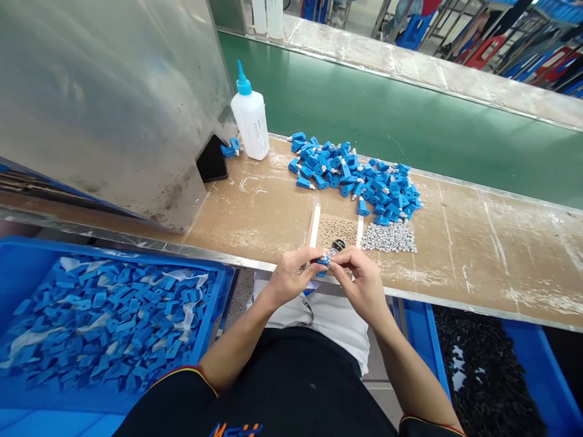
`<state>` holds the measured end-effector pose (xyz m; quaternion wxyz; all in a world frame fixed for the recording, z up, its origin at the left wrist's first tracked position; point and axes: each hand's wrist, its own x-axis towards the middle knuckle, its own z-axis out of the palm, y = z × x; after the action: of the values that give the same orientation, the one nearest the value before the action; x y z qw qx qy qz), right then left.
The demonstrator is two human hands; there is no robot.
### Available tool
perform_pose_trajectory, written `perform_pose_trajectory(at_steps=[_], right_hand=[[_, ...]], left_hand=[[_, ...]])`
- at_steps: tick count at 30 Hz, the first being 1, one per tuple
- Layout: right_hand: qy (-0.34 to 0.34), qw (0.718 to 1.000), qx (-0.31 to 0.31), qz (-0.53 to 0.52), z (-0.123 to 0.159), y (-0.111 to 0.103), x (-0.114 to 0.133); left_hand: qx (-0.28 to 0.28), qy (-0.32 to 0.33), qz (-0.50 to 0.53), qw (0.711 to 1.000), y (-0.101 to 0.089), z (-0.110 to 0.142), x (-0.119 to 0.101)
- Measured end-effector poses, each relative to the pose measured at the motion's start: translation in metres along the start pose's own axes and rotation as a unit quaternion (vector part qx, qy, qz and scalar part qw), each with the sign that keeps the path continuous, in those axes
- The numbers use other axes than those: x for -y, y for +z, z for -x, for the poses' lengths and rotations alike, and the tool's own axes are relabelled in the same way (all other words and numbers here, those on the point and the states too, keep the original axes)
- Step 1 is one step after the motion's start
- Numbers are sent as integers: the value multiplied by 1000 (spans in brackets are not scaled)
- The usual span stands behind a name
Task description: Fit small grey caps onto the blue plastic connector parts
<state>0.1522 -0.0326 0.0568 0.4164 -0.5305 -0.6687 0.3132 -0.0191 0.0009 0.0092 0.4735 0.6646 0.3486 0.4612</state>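
Observation:
My left hand pinches a small blue plastic block with a whitish piece on it, just over the bench's front edge. Thumb and forefinger of my right hand press together at the block's right side; any tiny part between them is too small to make out. Just beyond my fingertips sits a small round black container. Behind it, many tiny dark pieces lie spread on a cardboard patch between white strips. A heap of small grey parts lies to the right of that patch.
A pile of blue blocks covers the back of the bench. A white bottle with a blue nozzle stands beside a metal panel. Blue bins flank me: blue parts left, black parts right. A green belt runs behind.

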Motion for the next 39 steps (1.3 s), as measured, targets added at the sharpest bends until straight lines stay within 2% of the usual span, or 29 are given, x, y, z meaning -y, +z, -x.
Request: perform_pose_trajectory(at_steps=[4, 8, 11, 15, 17, 18, 20, 21, 23, 26, 27, 29, 30, 31, 33, 36, 37, 39], right_hand=[[-1, 999, -37, -18, 5, 5, -8], [-44, 993, -99, 44, 8, 7, -10], [-63, 979, -169, 93, 7, 4, -7], [-61, 962, -235, 124, 5, -2, -4], [-38, 959, -247, 132, 7, -11, -12], [-24, 959, -246, 136, 8, -19, -20], [8, 957, -245, 157, 12, -47, -45], [29, 951, -249, 180, 15, -67, -61], [92, 917, -283, 263, 23, -120, -97], [221, 828, -317, 406, 37, -210, -144], [252, 811, -308, 428, 41, -237, -154], [261, 794, -306, 455, 45, -273, -164], [240, 795, -310, 463, 45, -280, -165], [211, 799, -313, 468, 44, -280, -163], [150, 829, -289, 454, 38, -259, -154], [109, 917, -146, 355, 32, -197, -136], [103, 938, -98, 316, 31, -176, -132], [96, 958, -51, 266, 29, -144, -126]], left_hand=[[-15, -26, 65, 997, 6, -3, -5], [2, -86, 125, 988, 21, -11, -22], [2, -98, 96, 990, 35, -20, -37], [27, -48, 2, 998, 51, -39, -48], [72, -23, -38, 996, 56, -55, -46], [114, -17, -50, 992, 57, -65, -43], [210, -13, -71, 975, 60, -92, -31], [246, -11, -86, 965, 60, -107, -24], [230, -2, -160, 960, 63, -137, -6], [226, 12, -264, 938, 72, -173, 17], [229, 15, -282, 932, 76, -180, 23], [221, 13, -300, 928, 82, -188, 30], [210, 11, -302, 930, 83, -190, 31], [194, 9, -300, 934, 82, -189, 30], [158, 7, -282, 946, 72, -181, 23], [111, 8, -202, 973, 43, -153, 8], [98, -2, -160, 982, 31, -140, 3], [70, -58, -39, 995, 10, -109, -2]])
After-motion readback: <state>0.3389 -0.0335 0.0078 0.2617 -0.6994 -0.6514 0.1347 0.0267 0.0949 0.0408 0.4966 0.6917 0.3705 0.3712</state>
